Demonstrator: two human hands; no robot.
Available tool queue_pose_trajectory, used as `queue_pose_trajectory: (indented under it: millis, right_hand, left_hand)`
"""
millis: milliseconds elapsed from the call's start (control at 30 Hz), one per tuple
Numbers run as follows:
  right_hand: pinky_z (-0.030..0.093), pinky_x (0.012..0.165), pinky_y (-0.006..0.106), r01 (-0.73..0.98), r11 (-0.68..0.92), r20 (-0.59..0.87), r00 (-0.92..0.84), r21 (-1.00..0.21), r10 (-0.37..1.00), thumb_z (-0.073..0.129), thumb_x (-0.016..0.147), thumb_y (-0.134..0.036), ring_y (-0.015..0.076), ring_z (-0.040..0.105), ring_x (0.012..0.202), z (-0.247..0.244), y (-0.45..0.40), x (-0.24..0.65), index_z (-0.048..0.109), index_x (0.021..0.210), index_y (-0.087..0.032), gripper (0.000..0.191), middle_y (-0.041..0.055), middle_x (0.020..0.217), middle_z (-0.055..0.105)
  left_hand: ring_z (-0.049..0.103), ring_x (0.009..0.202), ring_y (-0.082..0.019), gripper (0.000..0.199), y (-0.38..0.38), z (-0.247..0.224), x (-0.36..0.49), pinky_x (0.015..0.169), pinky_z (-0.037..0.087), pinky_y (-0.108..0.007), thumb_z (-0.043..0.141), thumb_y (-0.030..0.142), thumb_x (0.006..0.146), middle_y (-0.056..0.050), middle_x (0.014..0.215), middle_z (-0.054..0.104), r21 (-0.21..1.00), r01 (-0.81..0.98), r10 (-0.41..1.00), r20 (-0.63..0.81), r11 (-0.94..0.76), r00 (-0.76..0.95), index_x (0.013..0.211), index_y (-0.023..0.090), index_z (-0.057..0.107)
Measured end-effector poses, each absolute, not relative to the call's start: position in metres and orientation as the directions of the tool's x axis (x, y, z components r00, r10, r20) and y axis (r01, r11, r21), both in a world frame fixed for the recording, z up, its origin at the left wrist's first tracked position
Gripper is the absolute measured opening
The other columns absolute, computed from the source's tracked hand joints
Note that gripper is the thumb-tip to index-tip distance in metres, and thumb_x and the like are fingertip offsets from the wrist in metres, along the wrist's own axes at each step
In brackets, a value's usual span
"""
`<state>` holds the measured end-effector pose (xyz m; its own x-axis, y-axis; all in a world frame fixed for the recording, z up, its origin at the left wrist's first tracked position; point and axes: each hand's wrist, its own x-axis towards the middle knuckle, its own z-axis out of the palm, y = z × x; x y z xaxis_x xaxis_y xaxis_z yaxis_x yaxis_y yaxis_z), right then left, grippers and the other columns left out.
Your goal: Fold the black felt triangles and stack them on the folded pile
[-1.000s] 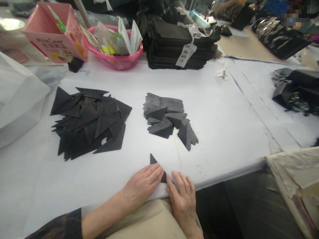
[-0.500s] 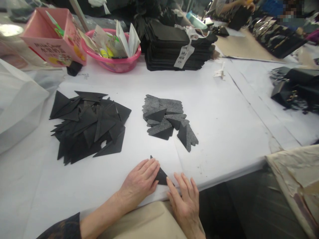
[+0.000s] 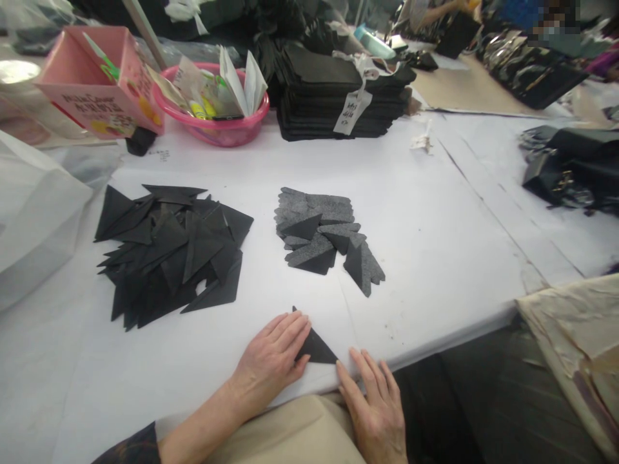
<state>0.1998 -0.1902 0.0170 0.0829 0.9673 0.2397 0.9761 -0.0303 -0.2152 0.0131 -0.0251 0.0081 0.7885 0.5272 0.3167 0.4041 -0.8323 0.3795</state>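
Observation:
A black triangular piece (image 3: 316, 347) lies flat near the front edge of the white table. My left hand (image 3: 273, 348) rests on its left side, fingers stretched out and lying flat. My right hand (image 3: 372, 399) is open at the table edge, its index fingertip at the piece's right corner. Beyond them lies a group of overlapping grey speckled pieces (image 3: 333, 209), some with black triangular faces. To the left is a larger heap of black triangular pieces (image 3: 169, 251).
At the back stand a pink box (image 3: 87, 106) with green-handled scissors, a pink basket (image 3: 222, 132) and a stack of black pieces (image 3: 333, 96) with a tag. Black bags (image 3: 575, 167) lie at the right. A person's arm (image 3: 438, 11) shows far back.
My right hand has slid right and toward me, baring more of the black triangular piece. My left hand remains on it. The view has shifted slightly.

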Motion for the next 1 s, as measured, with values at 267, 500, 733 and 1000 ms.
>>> queue_pose_trajectory:
  millis: [267, 500, 733, 1000]
  right_hand:
    - [0.039, 0.088, 0.036, 0.943, -0.085, 0.308, 0.189, -0.321, 0.932, 0.059, 0.095, -0.024, 0.0195, 0.06, 0.096, 0.033, -0.172, 0.197, 0.067, 0.103, -0.026, 0.012, 0.0023, 0.103, 0.068]
    - [0.037, 0.076, 0.035, 0.896, -0.241, 0.121, 0.305, -0.373, 0.945, 0.057, 0.096, -0.031, 0.0222, 0.057, 0.084, 0.026, -0.121, 0.168, 0.06, 0.104, -0.021, 0.013, 0.0042, 0.092, 0.063]
    - [0.036, 0.071, 0.031, 0.766, -0.373, -0.122, 0.365, -0.524, 0.923, 0.076, 0.08, -0.017, 0.0204, 0.055, 0.079, 0.035, -0.107, 0.17, 0.057, 0.081, -0.022, 0.019, 0.0, 0.083, 0.059]
    - [0.038, 0.069, 0.024, 0.323, -0.428, -0.329, 0.319, -0.844, 0.889, 0.061, 0.09, -0.027, 0.0128, 0.052, 0.072, 0.049, -0.102, 0.17, 0.055, 0.077, -0.021, 0.016, -0.0049, 0.074, 0.057]
  left_hand:
    - [0.048, 0.128, -0.032, 0.054, -0.027, 0.003, 0.01, 0.103, 0.05, -0.045, 0.058, 0.024, 0.086, -0.019, 0.137, 0.05, 0.414, 0.5, 0.632, 0.295, -0.761, 0.717, 0.135, 0.006, 0.046]
    - [0.048, 0.127, -0.033, 0.063, -0.029, -0.003, 0.007, 0.102, 0.051, -0.048, 0.062, 0.027, 0.084, -0.019, 0.136, 0.049, 0.44, 0.532, 0.677, 0.3, -0.723, 0.672, 0.14, 0.009, 0.04]
    - [0.05, 0.126, -0.033, 0.069, -0.028, -0.008, 0.005, 0.101, 0.051, -0.049, 0.064, 0.023, 0.083, -0.017, 0.137, 0.048, 0.532, 0.512, 0.711, 0.283, -0.675, 0.644, 0.145, 0.015, 0.035]
    - [0.061, 0.112, -0.026, 0.085, -0.023, 0.007, 0.005, 0.098, 0.051, -0.044, 0.075, 0.037, 0.082, -0.011, 0.126, 0.058, 0.973, 0.23, 0.919, -0.086, -0.006, 0.385, 0.15, 0.024, 0.026]
